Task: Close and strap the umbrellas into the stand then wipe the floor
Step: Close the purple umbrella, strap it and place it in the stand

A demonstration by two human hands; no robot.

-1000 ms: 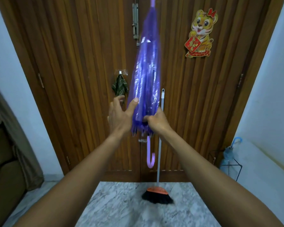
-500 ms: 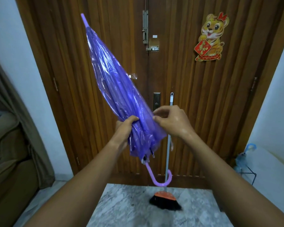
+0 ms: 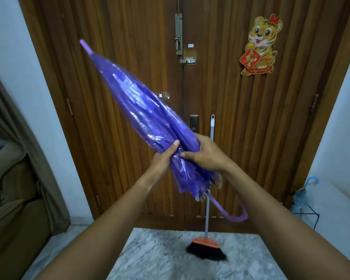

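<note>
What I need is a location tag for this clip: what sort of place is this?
Probably a home's entryway: a wooden double door with a bolt, a broom leaning against it, and a wire stand holding a light blue umbrella beside it.

A dark, ribbed wooden double door (image 3: 129, 98) fills the far wall, with a metal slide bolt (image 3: 178, 33) high on its centre seam and a cartoon tiger decoration (image 3: 260, 44) stuck on the right leaf. White walls (image 3: 18, 57) flank it on both sides. The floor (image 3: 160, 257) is grey-veined marble. A broom (image 3: 206, 244) with an orange head leans against the door. At the left edge a brown curtain (image 3: 18, 138) hangs beside what looks like a brown sofa (image 3: 8, 199). The light is soft and even.
</note>
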